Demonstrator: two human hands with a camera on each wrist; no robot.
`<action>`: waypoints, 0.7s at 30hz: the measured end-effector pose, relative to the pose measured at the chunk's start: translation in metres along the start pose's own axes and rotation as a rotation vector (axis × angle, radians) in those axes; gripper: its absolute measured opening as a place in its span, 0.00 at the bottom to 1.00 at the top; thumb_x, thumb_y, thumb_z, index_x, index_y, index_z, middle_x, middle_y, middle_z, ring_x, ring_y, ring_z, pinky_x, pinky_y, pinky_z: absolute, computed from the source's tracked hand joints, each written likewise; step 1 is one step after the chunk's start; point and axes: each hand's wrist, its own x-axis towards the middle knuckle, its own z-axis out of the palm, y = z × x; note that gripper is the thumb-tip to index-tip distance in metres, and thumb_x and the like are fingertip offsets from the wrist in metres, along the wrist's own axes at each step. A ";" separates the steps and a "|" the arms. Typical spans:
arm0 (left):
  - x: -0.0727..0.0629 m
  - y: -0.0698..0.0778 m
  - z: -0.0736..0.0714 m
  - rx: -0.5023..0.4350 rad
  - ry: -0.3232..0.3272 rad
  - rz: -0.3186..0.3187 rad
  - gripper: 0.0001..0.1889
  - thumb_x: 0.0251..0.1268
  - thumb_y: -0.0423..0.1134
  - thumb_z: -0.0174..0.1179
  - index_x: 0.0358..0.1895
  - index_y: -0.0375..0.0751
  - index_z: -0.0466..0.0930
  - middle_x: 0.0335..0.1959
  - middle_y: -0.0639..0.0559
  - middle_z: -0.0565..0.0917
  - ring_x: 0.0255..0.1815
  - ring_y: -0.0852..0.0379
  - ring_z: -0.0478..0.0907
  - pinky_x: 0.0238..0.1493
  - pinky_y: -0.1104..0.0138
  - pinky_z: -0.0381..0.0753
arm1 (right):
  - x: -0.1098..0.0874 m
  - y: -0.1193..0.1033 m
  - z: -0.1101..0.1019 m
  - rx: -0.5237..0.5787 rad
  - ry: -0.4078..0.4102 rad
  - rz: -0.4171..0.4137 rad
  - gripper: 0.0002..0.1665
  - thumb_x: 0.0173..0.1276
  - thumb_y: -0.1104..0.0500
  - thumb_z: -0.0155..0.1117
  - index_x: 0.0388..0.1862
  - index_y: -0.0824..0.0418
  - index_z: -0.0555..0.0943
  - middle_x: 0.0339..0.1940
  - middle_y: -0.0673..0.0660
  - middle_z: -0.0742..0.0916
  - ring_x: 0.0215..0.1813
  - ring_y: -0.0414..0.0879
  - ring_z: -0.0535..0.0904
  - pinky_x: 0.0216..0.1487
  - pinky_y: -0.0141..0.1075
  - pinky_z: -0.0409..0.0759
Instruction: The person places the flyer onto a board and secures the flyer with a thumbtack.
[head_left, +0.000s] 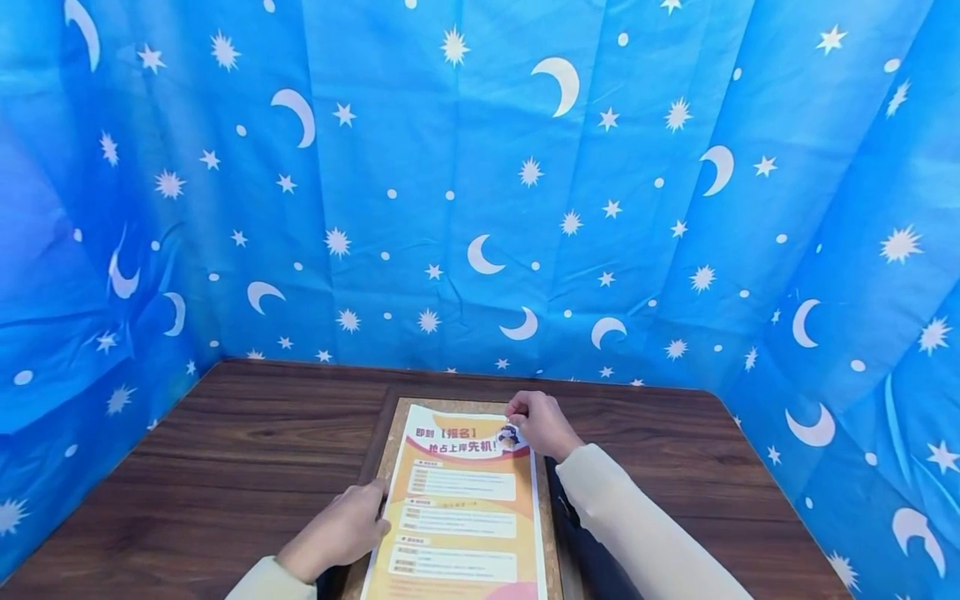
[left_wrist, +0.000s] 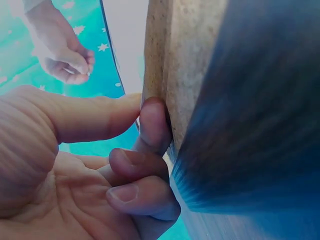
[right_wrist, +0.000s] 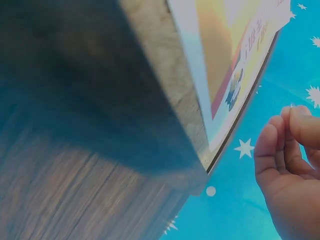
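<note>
A tall poster in orange, yellow and white, with Chinese lettering, lies over a corkboard, whose cork shows along both sides and the top. At the board's left edge, my left hand grips with thumb and forefinger, the other fingers curled beside it. My right hand is over the poster's top right corner in the head view. Its thumb and forefinger pinch a tiny pale thing, mostly hidden; I cannot tell its kind. In the right wrist view, that hand is apart from the board.
The board is on a dark brown wooden table, with dark shadow along its right side. Blue cloth printed with white moons and stars hangs behind the table and down both sides.
</note>
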 end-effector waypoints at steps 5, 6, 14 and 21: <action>0.001 0.000 -0.002 0.033 0.014 -0.009 0.24 0.55 0.27 0.63 0.55 0.23 0.70 0.35 0.43 0.81 0.43 0.45 0.79 0.44 0.47 0.76 | 0.017 -0.005 0.012 0.005 -0.045 0.023 0.03 0.68 0.64 0.61 0.35 0.63 0.80 0.29 0.52 0.80 0.33 0.46 0.76 0.36 0.36 0.79; 0.001 0.000 -0.002 0.037 0.020 -0.003 0.24 0.55 0.28 0.64 0.55 0.23 0.70 0.36 0.42 0.81 0.44 0.44 0.79 0.44 0.46 0.76 | 0.020 -0.005 0.015 0.014 -0.059 0.034 0.03 0.68 0.64 0.61 0.35 0.63 0.80 0.29 0.53 0.80 0.32 0.46 0.76 0.34 0.36 0.79; 0.001 0.001 -0.001 0.051 0.024 0.013 0.25 0.53 0.29 0.65 0.55 0.24 0.71 0.39 0.40 0.82 0.47 0.39 0.78 0.47 0.44 0.74 | 0.043 -0.008 0.037 0.014 -0.104 0.123 0.03 0.66 0.60 0.64 0.32 0.58 0.81 0.30 0.52 0.81 0.34 0.48 0.76 0.35 0.39 0.77; 0.000 0.002 0.000 0.048 0.030 0.003 0.26 0.50 0.29 0.68 0.54 0.27 0.72 0.38 0.41 0.82 0.46 0.40 0.79 0.46 0.44 0.75 | 0.053 -0.009 0.048 0.049 -0.113 0.183 0.03 0.64 0.61 0.65 0.30 0.55 0.82 0.33 0.51 0.81 0.37 0.49 0.76 0.45 0.44 0.77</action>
